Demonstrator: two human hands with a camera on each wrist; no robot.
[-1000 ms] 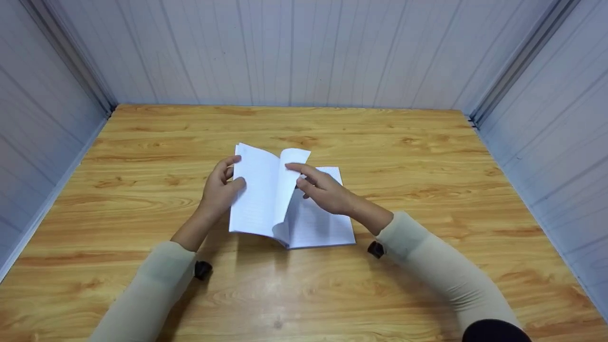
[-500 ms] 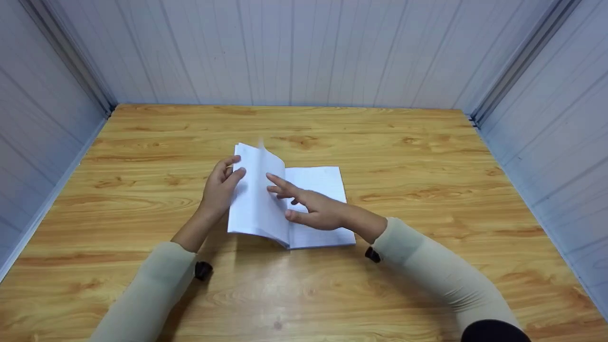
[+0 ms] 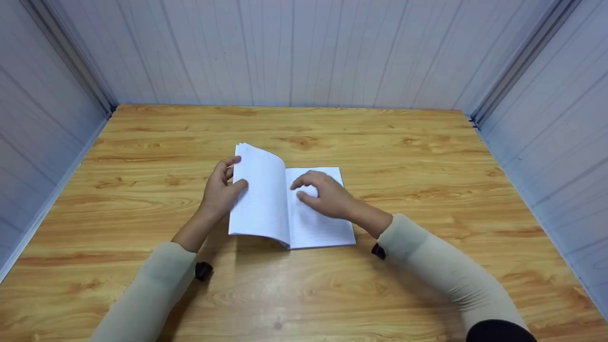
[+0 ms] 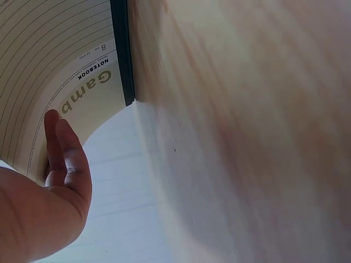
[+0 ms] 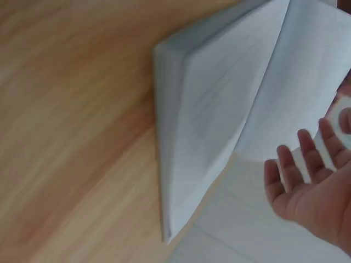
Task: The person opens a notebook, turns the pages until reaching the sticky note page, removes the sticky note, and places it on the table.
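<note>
A notebook (image 3: 318, 228) with white lined pages lies opened on the table. Its left part, the cover (image 4: 104, 101) and several leaves (image 3: 259, 199), is lifted off the tabletop and bends toward the spine. My left hand (image 3: 222, 190) grips that raised part by its outer edge, thumb on the page and fingers behind the cover. In the left wrist view those fingers lie against the cover, printed "Gamb" and "NOTEBOOK". Over the right-hand page hovers my right hand (image 3: 327, 195), fingers loosely bent with nothing between them. The right wrist view shows this hand (image 5: 315, 192) apart from the paper.
The wood-grain table (image 3: 304, 294) spreads around the notebook. White panel walls (image 3: 294, 52) stand behind it and on both sides. A black strap piece (image 3: 203, 271) hangs at the left cuff, another black piece (image 3: 378, 251) at the right cuff.
A leaf that my right hand was lifting has turned over to the left and joined the raised leaves. My right hand has swept left, then back right. My left hand keeps its grip.
</note>
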